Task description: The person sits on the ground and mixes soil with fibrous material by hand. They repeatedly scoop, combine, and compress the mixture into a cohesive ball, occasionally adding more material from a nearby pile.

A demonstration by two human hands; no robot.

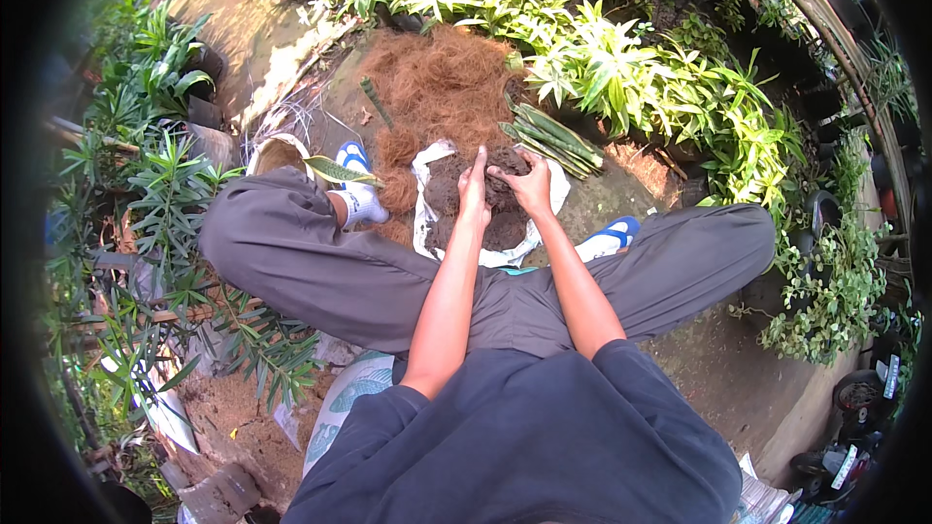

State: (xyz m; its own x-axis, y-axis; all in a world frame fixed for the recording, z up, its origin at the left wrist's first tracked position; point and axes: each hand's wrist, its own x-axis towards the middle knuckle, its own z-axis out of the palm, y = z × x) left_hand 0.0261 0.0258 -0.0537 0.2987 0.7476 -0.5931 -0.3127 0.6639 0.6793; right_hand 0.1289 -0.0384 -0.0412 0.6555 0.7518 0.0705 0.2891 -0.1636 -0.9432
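Note:
My left hand point(474, 188) and my right hand point(532, 185) face each other, cupped around a clump of dark moist soil point(501, 193). The left fingers are nearly straight; the right fingers and thumb curve about the clump, partly hiding it. Under them, more soil point(445, 193) lies in an opened white sack point(561, 193) between my feet. A pile of brown coconut fibre point(437, 80) is just beyond. Cut snake plant leaves point(557, 140) lie stacked right of the soil. Another snake plant leaf point(375, 102) stands up from the fibre at the left.
A yellow-edged snake plant leaf point(336, 171) leans out by a pale round container point(280, 151) near my left foot. Leafy plants point(611, 73) border the far side and right. Shrubs point(171, 189) crowd the left. Parked motorcycles point(852, 393) stand at the far right.

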